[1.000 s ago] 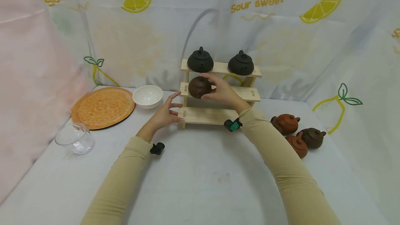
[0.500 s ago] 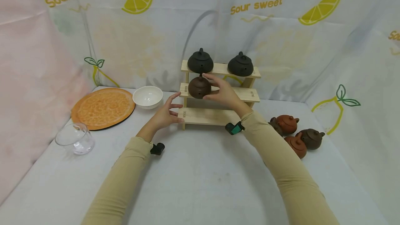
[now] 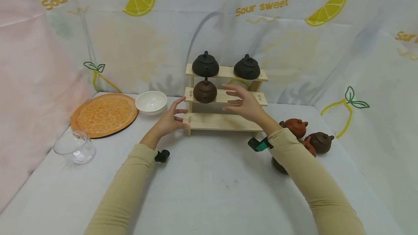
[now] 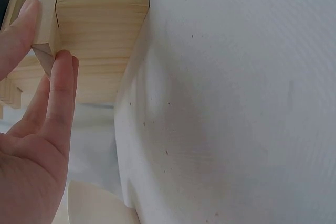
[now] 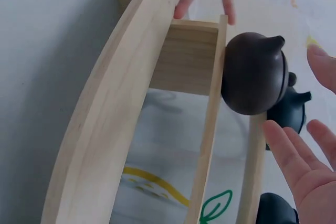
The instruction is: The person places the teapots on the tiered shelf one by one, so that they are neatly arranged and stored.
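A dark brown teapot (image 3: 205, 91) sits on the left end of the middle tier of the wooden display stand (image 3: 222, 122). My right hand (image 3: 245, 103) is just right of it, fingers spread and holding nothing. In the right wrist view a gap shows between this hand (image 5: 310, 166) and the teapot (image 5: 254, 74). At the stand's left end, my left hand (image 3: 167, 122) holds the lower board's corner between thumb and fingers. The left wrist view shows the board (image 4: 47, 38) between them. Two black teapots, one left (image 3: 205, 64) and one right (image 3: 247, 67), stand on the top tier.
Several teapots cluster at the right, among them a reddish one (image 3: 295, 127) and a dark brown one (image 3: 321, 142); my right sleeve partly covers them. At left are a white bowl (image 3: 151, 102), a round orange mat (image 3: 104, 115) and a clear glass vessel (image 3: 76, 148).
My right hand has let go of the dark brown teapot and moved right, leaving it on the middle tier. The left hand stays at the stand's left end.
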{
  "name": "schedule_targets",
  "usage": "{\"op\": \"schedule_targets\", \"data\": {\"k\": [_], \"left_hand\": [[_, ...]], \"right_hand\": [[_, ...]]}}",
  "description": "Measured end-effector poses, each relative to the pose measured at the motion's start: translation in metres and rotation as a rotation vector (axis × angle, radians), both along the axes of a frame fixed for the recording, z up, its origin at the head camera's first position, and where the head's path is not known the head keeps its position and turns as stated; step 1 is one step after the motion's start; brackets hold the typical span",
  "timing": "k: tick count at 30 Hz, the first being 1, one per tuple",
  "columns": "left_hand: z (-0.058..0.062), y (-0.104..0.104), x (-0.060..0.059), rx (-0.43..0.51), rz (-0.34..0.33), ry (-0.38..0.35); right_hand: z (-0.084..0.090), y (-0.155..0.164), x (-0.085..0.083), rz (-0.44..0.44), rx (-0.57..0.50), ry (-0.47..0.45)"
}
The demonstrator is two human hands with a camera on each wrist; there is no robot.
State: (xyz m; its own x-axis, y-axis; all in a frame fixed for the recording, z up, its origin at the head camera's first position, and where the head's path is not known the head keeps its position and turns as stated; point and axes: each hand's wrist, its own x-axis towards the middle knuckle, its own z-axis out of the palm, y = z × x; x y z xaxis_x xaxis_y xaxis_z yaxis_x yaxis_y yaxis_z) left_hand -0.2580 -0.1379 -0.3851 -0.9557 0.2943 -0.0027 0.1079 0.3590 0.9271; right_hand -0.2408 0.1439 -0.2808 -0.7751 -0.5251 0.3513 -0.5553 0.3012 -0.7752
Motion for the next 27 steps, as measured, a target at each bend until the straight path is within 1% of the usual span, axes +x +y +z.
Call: {"op": "schedule_targets", "data": {"k": [1,5,8,10,16,23,27], "left_hand": [[0.0,0.0,0.0,-0.001,-0.005,0.002],[0.0,-0.001,0.0,-0.001,-0.006,0.002],[0.0,-0.001,0.0,0.0,-0.006,0.0],[0.0,-0.001,0.0,-0.003,-0.005,-0.003],[0.0,0.001,-0.001,-0.009,-0.006,0.0],[0.002,0.002,0.001,-0.012,0.006,-0.021],[0.001,0.001,0.0,-0.011,0.004,-0.018]], "right_hand": [[-0.001,0.003,0.002,-0.004,-0.002,-0.001],[-0.012,0.019,0.001,-0.001,-0.017,0.0],[-0.02,0.032,0.001,0.002,-0.018,0.018],[-0.022,0.04,0.005,0.003,-0.024,0.022],[-0.03,0.062,0.023,-0.031,-0.023,0.036],[-0.046,0.082,0.036,-0.051,-0.018,0.084],[-0.053,0.091,0.044,-0.058,-0.004,0.072]]}}
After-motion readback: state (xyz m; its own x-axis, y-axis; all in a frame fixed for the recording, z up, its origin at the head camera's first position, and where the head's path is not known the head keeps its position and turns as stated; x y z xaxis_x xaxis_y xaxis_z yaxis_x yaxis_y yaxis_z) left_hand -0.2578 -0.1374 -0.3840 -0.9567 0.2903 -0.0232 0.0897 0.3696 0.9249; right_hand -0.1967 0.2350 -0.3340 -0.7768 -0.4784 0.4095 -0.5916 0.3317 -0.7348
